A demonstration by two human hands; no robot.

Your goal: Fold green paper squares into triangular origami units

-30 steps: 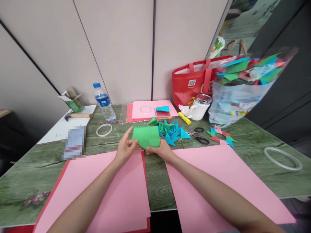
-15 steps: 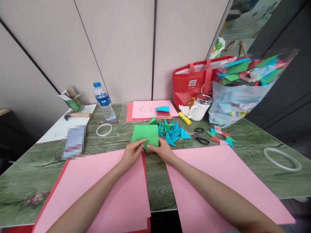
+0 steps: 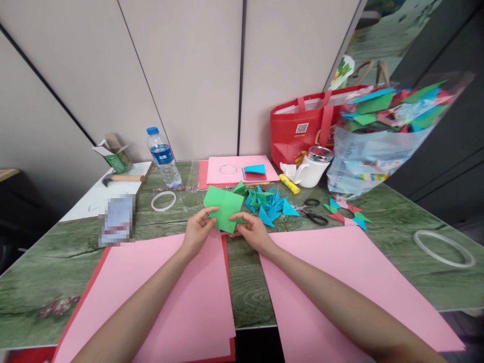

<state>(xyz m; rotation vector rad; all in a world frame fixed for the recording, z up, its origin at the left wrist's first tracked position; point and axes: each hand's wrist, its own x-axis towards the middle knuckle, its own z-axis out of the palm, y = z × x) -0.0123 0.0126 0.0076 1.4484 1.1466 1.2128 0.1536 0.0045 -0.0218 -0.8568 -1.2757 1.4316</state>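
Observation:
Between my hands is a square of green paper [image 3: 224,202], tilted, with a faint crease across it. My left hand [image 3: 199,228] pinches its lower left edge between thumb and fingers. On the lower right edge, my right hand [image 3: 252,231] grips it the same way, with some fingers hidden behind the sheet. Just beyond the right hand lies a heap of folded blue and green paper pieces [image 3: 269,204]. Large pink sheets [image 3: 162,297] lie under my left forearm, and another pink sheet [image 3: 321,257] lies under the right one.
Scissors [image 3: 315,218], a yellow glue stick [image 3: 289,183] and a white mug [image 3: 313,169] stand or lie right of the heap. A filled plastic bag [image 3: 363,156] is behind them. At left are a water bottle [image 3: 164,159], a tape ring [image 3: 164,201] and a hammer [image 3: 124,178].
The green paper has turned clockwise and tilted within my hands. My left hand has shifted slightly left, and the fingers of both hands have changed their hold on its lower edges.

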